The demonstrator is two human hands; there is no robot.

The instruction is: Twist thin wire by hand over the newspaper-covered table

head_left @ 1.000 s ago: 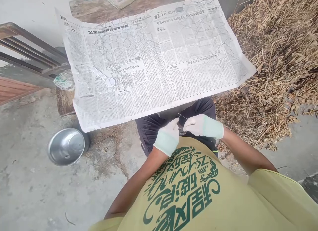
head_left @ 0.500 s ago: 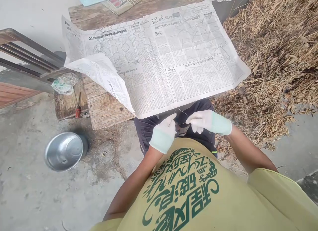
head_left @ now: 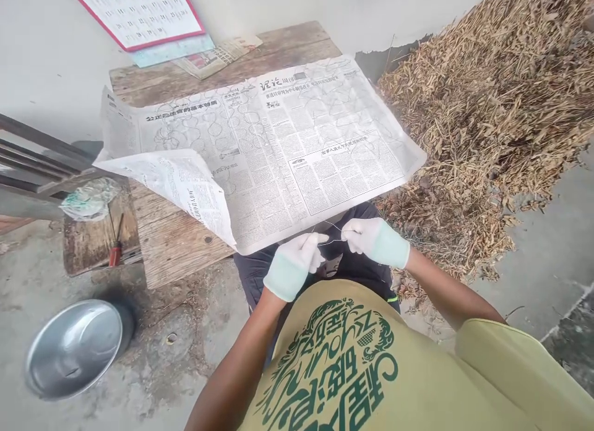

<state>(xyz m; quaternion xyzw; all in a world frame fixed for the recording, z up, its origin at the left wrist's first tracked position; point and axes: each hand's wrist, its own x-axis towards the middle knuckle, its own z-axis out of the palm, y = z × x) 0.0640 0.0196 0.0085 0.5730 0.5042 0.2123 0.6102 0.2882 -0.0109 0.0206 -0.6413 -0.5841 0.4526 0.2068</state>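
Observation:
My left hand (head_left: pixel 297 260), in a white glove with a pale green cuff, pinches one side of a thin wire (head_left: pixel 332 224). My right hand (head_left: pixel 364 236), gloved the same way, has its fingers closed on the wire's other side. Between the hands the wire bends in a loose loop above my lap. Just beyond them lies a spread newspaper (head_left: pixel 264 202), its left front corner folded over. Many fine bent wire pieces (head_left: pixel 216 131), some rounded and some angular, appear to lie across it.
Under the newspaper is a wooden table (head_left: pixel 171 245). To the left are a stool with a plastic bag (head_left: pixel 90 199) and a red-handled screwdriver (head_left: pixel 116 253), a metal basin (head_left: pixel 74 350) and a slatted chair (head_left: pixel 41 149). Dry plant stalks (head_left: pixel 473 128) are heaped at right. A calendar (head_left: pixel 143 13) stands behind.
The camera view has shifted up and right, showing more of the calendar. Both hands keep hold of the wire; the left fingers have turned to point more to the right.

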